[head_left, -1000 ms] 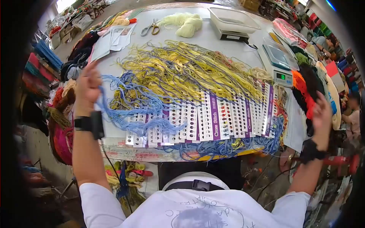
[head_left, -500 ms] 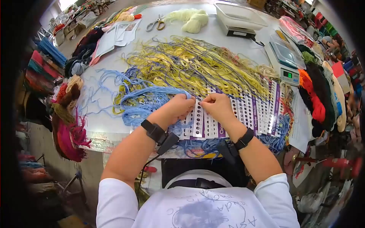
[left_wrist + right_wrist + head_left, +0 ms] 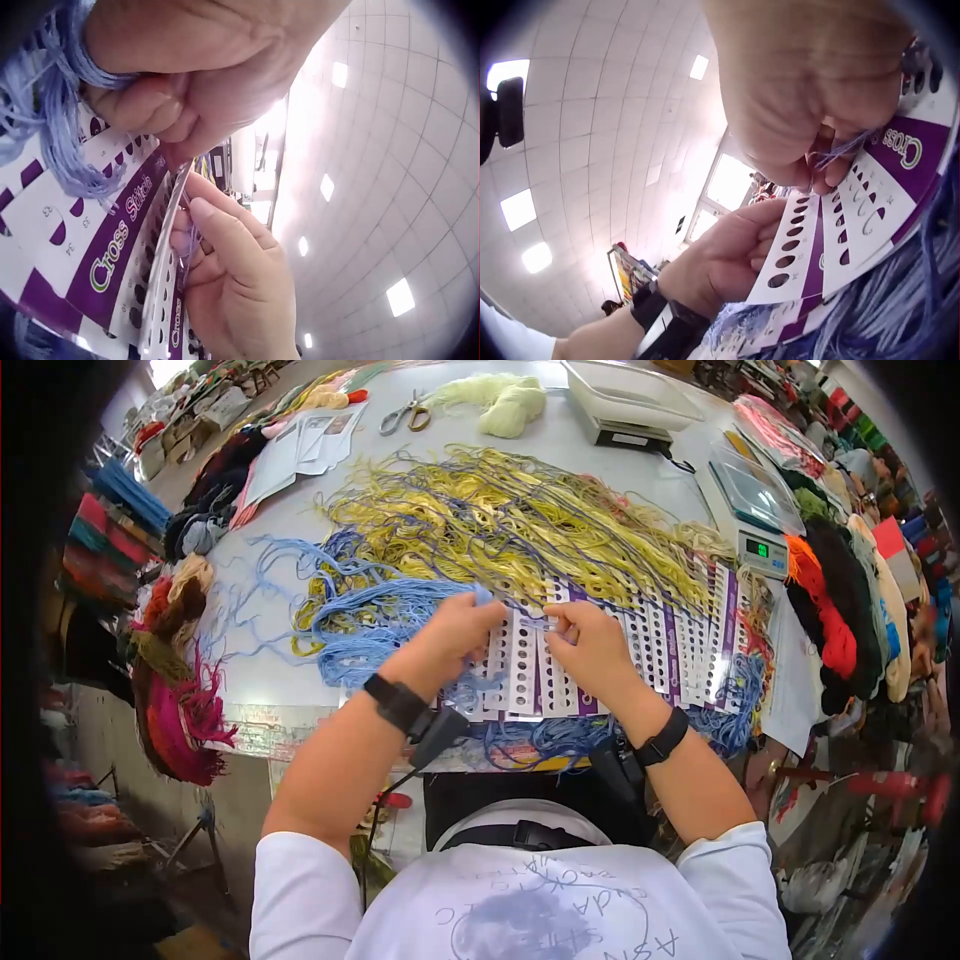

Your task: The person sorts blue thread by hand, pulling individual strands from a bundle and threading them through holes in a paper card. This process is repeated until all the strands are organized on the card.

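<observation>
My left hand (image 3: 455, 635) holds a hank of light blue yarn (image 3: 390, 605) that loops round it and trails left across the table. The same hand grips the upper end of a white perforated thread card (image 3: 801, 262). In the left wrist view its fingers curl at the card's edge. Beside it, my right hand (image 3: 592, 650) pinches thin light blue strands (image 3: 844, 150) at the card's top, between thumb and fingers. Purple "Cross Stitch" cards (image 3: 112, 259) lie in an overlapping row under both hands. Yellow and purple-blue threads (image 3: 480, 520) spread from the cards' far ends.
Scissors (image 3: 405, 417), a pale yellow skein (image 3: 512, 412) and a scale with a white tray (image 3: 625, 400) stand at the back. A second scale (image 3: 762, 552) is at the right. Coloured yarn hanks (image 3: 185, 700) hang over the left edge. Blue threads (image 3: 540, 742) lie along the front edge.
Both hands were wide apart at the sides, the blue yarn stretching from the left one. They came together over the cards, and the right fingers now draw strands at the card's top.
</observation>
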`<state>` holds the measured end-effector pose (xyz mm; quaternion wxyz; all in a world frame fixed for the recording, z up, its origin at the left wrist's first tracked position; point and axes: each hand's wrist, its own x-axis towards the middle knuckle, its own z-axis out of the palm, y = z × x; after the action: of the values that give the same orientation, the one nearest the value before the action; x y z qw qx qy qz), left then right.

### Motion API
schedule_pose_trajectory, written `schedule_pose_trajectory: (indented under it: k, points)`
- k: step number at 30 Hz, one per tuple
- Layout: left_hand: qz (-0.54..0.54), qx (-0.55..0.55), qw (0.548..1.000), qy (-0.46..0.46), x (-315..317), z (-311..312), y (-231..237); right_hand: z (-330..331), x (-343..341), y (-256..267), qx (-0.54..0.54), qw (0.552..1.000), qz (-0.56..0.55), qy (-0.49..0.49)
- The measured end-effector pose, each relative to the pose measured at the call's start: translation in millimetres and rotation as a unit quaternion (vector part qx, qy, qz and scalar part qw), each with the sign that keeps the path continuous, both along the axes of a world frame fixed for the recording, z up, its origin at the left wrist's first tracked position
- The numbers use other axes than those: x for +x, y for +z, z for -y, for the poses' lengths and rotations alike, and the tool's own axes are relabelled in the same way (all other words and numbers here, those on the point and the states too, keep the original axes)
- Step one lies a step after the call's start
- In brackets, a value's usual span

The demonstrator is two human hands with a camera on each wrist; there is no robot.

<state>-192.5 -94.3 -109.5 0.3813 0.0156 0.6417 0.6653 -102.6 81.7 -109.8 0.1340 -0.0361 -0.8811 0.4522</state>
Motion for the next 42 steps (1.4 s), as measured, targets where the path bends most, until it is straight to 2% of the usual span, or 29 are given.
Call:
schedule_pose_trajectory:
  k: [1, 2, 4, 5, 7, 9, 10, 12, 13, 15, 16, 18, 19, 21, 22, 24, 25, 27, 28, 30, 31, 33, 35, 36, 37, 39, 42]
  points:
    - [-0.009, 0.042, 0.998, 0.038, -2.4, 7.0, 1.9, -3.6, 0.6, 0.9, 0.088, 0.996, 0.005, 0.015]
    - [-0.009, 0.039, 0.999, 0.032, -6.1, 13.7, 4.7, -5.9, 1.9, 0.3, 0.173, 0.984, 0.012, 0.028]
    - [0.182, 0.189, 0.961, 0.091, -13.9, 29.1, 11.1, -3.1, 3.8, -2.4, 0.171, 0.985, 0.013, 0.021]
    - [0.221, 0.222, 0.947, 0.072, -16.0, 34.9, 14.1, -0.9, 3.9, -0.4, 0.206, 0.978, 0.020, 0.021]
    - [0.237, 0.233, 0.941, 0.062, -14.8, 43.1, 23.5, 3.1, 2.6, 1.6, 0.239, 0.970, 0.026, 0.021]
    - [0.254, 0.244, 0.935, 0.050, -13.1, 44.9, 24.0, 5.7, 1.5, 1.9, 0.324, 0.945, 0.041, 0.031]
    - [0.278, 0.264, 0.923, 0.030, -13.4, 44.3, 19.5, 6.6, 1.1, 1.6, 0.324, 0.945, 0.041, 0.030]
    - [0.299, 0.285, 0.911, 0.010, -14.3, 41.8, 14.0, 7.7, -0.5, 1.7, 0.346, 0.937, -0.023, 0.035]
    - [0.301, 0.286, 0.910, -0.015, -14.1, 38.8, 12.9, 7.0, -2.4, 2.8, 0.346, 0.937, -0.024, 0.035]
    - [0.302, 0.289, 0.908, -0.039, -13.4, 31.3, 12.6, 3.7, -7.6, 5.2, 0.313, 0.937, -0.149, 0.038]
    - [0.272, 0.271, 0.921, -0.065, -12.0, 25.6, 14.1, 1.3, -9.2, 5.5, 0.314, 0.937, -0.149, 0.041]
    - [0.241, 0.254, 0.932, -0.088, -5.7, 15.6, 16.8, -2.0, -10.5, 4.2, 0.180, 0.975, -0.119, 0.043]
    - [0.188, 0.200, 0.957, -0.094, -2.0, 10.1, 19.2, -1.2, -9.4, 8.1, 0.180, 0.975, -0.118, 0.045]
    - [0.101, 0.102, 0.984, -0.110, 1.8, 0.8, 20.2, 0.0, -5.9, 20.1, 0.061, 0.996, 0.057, 0.041]
    - [0.101, 0.103, 0.984, -0.110, 2.2, -1.9, 17.0, -1.1, -6.4, 18.7, 0.062, 0.996, 0.057, 0.041]
    - [0.001, 0.015, 0.990, -0.142, 2.4, -5.9, 7.7, -3.3, -9.0, 14.6, 0.051, 0.997, 0.037, 0.046]
    - [0.002, 0.015, 0.990, -0.140, 3.5, -8.3, 10.1, -3.9, -10.2, 14.8, 0.051, 0.997, 0.038, 0.048]
    - [-0.102, -0.110, 0.976, -0.157, 5.5, -11.4, 17.0, -4.0, -12.0, 15.7, 0.023, 0.997, 0.043, 0.057]
    - [-0.102, -0.111, 0.976, -0.157, 5.3, -10.1, 14.9, -3.7, -12.2, 17.1, 0.023, 0.997, 0.043, 0.057]
    - [-0.219, -0.121, 0.965, -0.078, 3.2, -5.9, 9.5, -5.1, -11.8, 19.9, 0.069, 0.990, 0.094, 0.079]
    - [-0.218, -0.122, 0.965, -0.083, 1.2, -0.4, 11.3, -7.2, -12.2, 13.3, 0.067, 0.990, 0.095, 0.074]
    - [-0.155, -0.044, 0.986, -0.044, -8.4, 21.2, 22.0, -12.6, -15.1, -5.2, 0.141, 0.983, 0.054, 0.100]
    - [-0.078, 0.064, 0.994, -0.029, -23.2, 54.3, 35.0, -12.1, -15.4, -7.7, 0.169, 0.980, 0.052, 0.096]
    - [-0.001, 0.119, 0.993, -0.001, -32.3, 71.7, 38.3, -10.4, -16.2, -8.5, 0.200, 0.974, 0.048, 0.098]
    - [0.074, 0.172, 0.982, 0.028, -44.6, 89.0, 41.6, -10.0, -18.6, -6.6, 0.194, 0.972, 0.088, 0.100]
    - [0.049, 0.171, 0.981, 0.074, -78.4, 128.1, 42.5, -8.0, -20.3, -6.1, 0.194, 0.971, 0.105, 0.095]
    - [0.057, 0.088, 0.988, 0.114, -93.4, 118.3, 69.9, -4.4, -23.7, -6.2, 0.203, 0.964, 0.136, 0.104]
